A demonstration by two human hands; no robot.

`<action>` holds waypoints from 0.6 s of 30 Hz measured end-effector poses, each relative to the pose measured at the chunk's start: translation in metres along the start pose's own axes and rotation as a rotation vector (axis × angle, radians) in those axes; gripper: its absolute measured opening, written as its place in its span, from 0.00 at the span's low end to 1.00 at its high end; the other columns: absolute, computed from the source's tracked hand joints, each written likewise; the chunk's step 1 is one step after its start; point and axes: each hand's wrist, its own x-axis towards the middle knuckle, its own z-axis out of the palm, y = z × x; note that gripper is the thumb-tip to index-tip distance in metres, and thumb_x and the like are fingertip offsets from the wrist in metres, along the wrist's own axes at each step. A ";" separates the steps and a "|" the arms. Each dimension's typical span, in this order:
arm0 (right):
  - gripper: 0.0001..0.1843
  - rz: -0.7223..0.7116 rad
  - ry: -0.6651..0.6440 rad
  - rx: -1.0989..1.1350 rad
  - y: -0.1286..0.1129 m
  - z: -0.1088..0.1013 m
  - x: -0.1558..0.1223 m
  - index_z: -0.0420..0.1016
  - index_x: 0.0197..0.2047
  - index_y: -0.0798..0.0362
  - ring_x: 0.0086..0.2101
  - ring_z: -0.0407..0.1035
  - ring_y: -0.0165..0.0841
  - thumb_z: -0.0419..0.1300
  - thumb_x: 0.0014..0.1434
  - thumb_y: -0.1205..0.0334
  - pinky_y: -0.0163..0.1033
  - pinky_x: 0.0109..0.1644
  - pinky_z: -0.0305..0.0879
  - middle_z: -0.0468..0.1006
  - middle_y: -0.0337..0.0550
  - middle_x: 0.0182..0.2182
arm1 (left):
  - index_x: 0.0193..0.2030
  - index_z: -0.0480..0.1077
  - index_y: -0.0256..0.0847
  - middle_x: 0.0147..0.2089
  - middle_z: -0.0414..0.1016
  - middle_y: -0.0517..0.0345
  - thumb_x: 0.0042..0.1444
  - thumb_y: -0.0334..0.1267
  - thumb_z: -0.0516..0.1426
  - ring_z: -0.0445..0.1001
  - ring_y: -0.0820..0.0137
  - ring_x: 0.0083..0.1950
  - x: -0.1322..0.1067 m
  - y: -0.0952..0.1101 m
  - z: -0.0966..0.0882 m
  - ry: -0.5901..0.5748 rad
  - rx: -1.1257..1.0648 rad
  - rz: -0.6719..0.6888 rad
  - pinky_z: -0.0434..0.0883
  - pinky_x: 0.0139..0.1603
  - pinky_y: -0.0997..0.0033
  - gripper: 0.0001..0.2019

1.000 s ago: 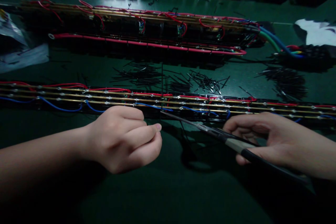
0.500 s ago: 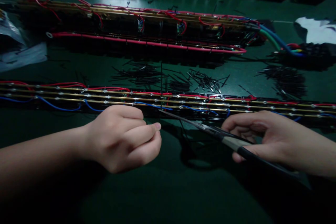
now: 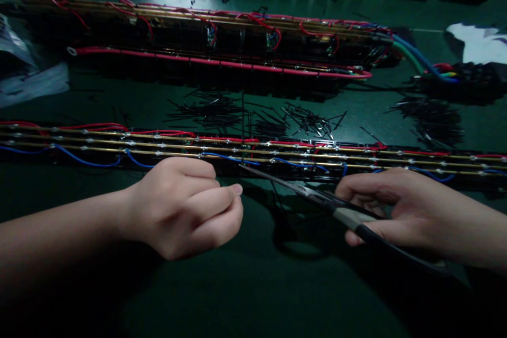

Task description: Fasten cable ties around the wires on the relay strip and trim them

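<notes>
My left hand (image 3: pixel 186 208) is closed, thumb pressed against the curled fingers; whatever it pinches, if anything, is hidden. It sits at the near edge of a long black strip with brass rods (image 3: pixel 222 149) and red and blue wires. My right hand (image 3: pixel 390 211) is closed round the handles of what look like scissors (image 3: pixel 312 194), their thin metal tip pointing left. That tip reaches the strip's near side, just beyond my left thumb. By the tip, a black cable tie (image 3: pixel 243 116) lies across the strip and sticks out at the far side.
Loose black cable ties (image 3: pixel 216 111) lie in piles behind the strip, with another pile (image 3: pixel 433 119) at right. Farther back is a wired assembly (image 3: pixel 166 16) with a thick red cable (image 3: pixel 206 62). Clear plastic bags (image 3: pixel 35 84) lie at left, white material (image 3: pixel 477 45) at right.
The right thumb and the tool's handles have shifted slightly left. My left hand and the tool's tip have stayed almost where they were.
</notes>
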 end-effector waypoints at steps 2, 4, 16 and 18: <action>0.22 -0.004 -0.003 -0.022 0.000 0.000 0.000 0.79 0.30 0.49 0.23 0.65 0.33 0.67 0.49 0.37 0.35 0.23 0.54 0.75 0.40 0.22 | 0.45 0.72 0.47 0.32 0.79 0.63 0.57 0.29 0.61 0.72 0.73 0.25 -0.001 0.000 0.000 -0.013 -0.006 -0.017 0.70 0.27 0.70 0.11; 0.22 -0.009 -0.006 -0.028 0.001 0.000 0.000 0.79 0.30 0.49 0.22 0.64 0.32 0.67 0.49 0.37 0.34 0.22 0.54 0.75 0.40 0.22 | 0.45 0.72 0.48 0.31 0.79 0.64 0.58 0.30 0.61 0.72 0.74 0.25 -0.001 0.000 0.000 -0.028 -0.012 -0.036 0.70 0.26 0.70 0.11; 0.22 -0.153 0.023 -0.117 0.005 0.000 0.001 0.79 0.30 0.50 0.19 0.64 0.31 0.63 0.54 0.38 0.33 0.20 0.51 0.75 0.40 0.20 | 0.40 0.74 0.41 0.31 0.80 0.62 0.57 0.26 0.62 0.75 0.73 0.28 0.008 0.000 -0.002 -0.004 0.066 0.104 0.71 0.27 0.71 0.07; 0.23 -0.163 0.027 -0.116 0.007 0.000 0.001 0.79 0.31 0.50 0.19 0.63 0.31 0.63 0.55 0.37 0.33 0.19 0.50 0.75 0.40 0.19 | 0.41 0.75 0.39 0.31 0.81 0.61 0.58 0.27 0.62 0.75 0.73 0.29 0.008 0.000 -0.001 -0.019 0.076 0.136 0.71 0.28 0.70 0.06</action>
